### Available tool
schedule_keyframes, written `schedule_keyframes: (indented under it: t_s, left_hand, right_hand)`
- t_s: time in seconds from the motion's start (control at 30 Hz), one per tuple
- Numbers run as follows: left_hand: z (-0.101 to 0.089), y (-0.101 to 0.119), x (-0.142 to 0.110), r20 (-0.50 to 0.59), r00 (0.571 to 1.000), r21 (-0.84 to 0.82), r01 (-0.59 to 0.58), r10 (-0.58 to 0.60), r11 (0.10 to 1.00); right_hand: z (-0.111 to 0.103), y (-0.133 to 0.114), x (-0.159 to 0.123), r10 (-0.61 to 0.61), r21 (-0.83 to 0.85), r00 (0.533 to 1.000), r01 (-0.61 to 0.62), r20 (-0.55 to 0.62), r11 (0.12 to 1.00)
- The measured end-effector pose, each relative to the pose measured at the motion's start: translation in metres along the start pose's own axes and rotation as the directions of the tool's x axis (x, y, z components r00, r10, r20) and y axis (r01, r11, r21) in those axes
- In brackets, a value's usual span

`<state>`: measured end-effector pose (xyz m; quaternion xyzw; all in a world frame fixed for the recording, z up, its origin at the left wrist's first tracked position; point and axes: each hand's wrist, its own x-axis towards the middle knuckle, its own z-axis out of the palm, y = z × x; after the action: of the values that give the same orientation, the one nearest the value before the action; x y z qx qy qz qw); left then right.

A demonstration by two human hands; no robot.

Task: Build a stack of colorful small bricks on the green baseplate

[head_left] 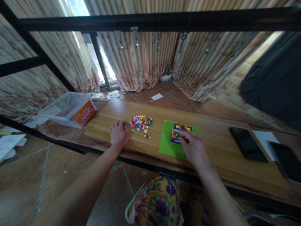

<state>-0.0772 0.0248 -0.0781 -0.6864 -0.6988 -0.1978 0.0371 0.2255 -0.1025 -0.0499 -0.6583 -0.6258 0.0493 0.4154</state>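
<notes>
A green baseplate lies on the wooden table and carries a small block of multicoloured bricks. My right hand rests on the plate with its fingertips pinched against the near side of that block. A loose pile of small coloured bricks lies to the left of the plate. My left hand sits on the table just left of the pile, fingers curled down, with nothing visible in it.
A clear plastic tub with an orange label stands at the table's left end. Two dark phones and a white sheet lie at the right. Black frame bars cross overhead. Curtains hang behind.
</notes>
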Motion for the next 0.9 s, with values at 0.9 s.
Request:
schedule_keyframes:
  t_s: [0.9]
  left_hand:
    - [-0.002,0.001,-0.001,0.012,1.000,-0.004,0.004,-0.004,1.000]
  right_hand:
    - [-0.003,-0.010,-0.002,0.206,0.144,0.969,-0.186,-0.135,0.972]
